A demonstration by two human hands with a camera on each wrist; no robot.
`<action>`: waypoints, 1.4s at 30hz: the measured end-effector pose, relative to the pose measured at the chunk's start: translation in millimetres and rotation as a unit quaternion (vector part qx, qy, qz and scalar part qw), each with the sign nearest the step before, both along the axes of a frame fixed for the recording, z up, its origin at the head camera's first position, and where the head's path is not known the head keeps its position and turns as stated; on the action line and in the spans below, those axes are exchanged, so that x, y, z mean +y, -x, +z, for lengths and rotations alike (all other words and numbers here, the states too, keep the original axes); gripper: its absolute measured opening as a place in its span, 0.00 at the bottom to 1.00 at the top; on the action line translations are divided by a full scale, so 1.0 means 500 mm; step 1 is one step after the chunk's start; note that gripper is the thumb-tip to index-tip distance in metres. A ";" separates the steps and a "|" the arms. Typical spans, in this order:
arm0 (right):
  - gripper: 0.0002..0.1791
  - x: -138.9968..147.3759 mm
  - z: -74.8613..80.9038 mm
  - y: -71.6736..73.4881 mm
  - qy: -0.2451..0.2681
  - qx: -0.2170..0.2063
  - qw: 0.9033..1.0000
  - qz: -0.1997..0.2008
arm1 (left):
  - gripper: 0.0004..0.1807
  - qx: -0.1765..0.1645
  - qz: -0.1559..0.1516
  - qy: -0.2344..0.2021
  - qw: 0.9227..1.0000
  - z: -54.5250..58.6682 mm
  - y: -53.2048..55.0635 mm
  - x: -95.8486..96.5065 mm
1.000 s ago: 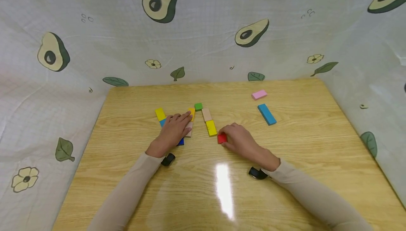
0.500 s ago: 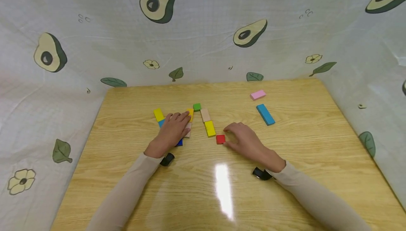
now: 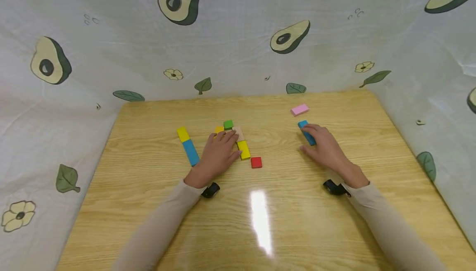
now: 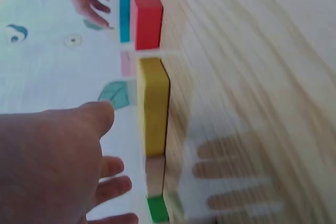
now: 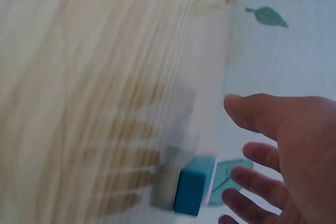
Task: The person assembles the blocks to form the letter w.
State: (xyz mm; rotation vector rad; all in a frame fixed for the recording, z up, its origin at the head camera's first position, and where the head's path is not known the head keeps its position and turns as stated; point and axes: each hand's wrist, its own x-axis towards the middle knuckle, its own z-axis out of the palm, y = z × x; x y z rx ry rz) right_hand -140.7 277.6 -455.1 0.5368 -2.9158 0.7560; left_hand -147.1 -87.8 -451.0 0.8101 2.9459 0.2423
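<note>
My left hand has moved over the slanting row, its fingers spread near the beige block and yellow block. In the left wrist view its thumb and fingers stand apart from the yellow block, holding nothing. A green block tops the row; a red square block lies at its lower end. My right hand hangs above a long blue block, partly covering it. The right wrist view shows loosely bent fingers and a gap to the blue block.
A pink block lies behind the long blue one. Further left, a yellow block and a blue block form another slanting line, its lower end behind the left hand. An orange block peeks out by the fingers. Patterned cloth hangs behind the table.
My right hand has let go of the red block and moved right and away to the long blue block. My left hand has shifted right, uncovering the left blue block.
</note>
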 end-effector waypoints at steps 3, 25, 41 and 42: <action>0.36 0.024 -0.001 0.012 -0.018 -0.017 1.000 0.009 | 0.34 0.012 0.014 0.004 1.000 -0.006 0.001 0.016; 0.45 0.062 0.007 0.079 -0.071 -0.096 0.988 0.100 | 0.36 0.008 0.063 0.043 0.997 -0.025 0.003 0.050; 0.43 0.076 0.031 0.088 -0.101 -0.093 0.981 0.140 | 0.36 -0.009 0.076 0.057 0.995 -0.021 0.000 0.062; 0.43 0.077 0.029 0.088 -0.099 -0.093 0.981 0.140 | 0.36 -0.009 0.077 0.056 0.995 -0.021 0.000 0.062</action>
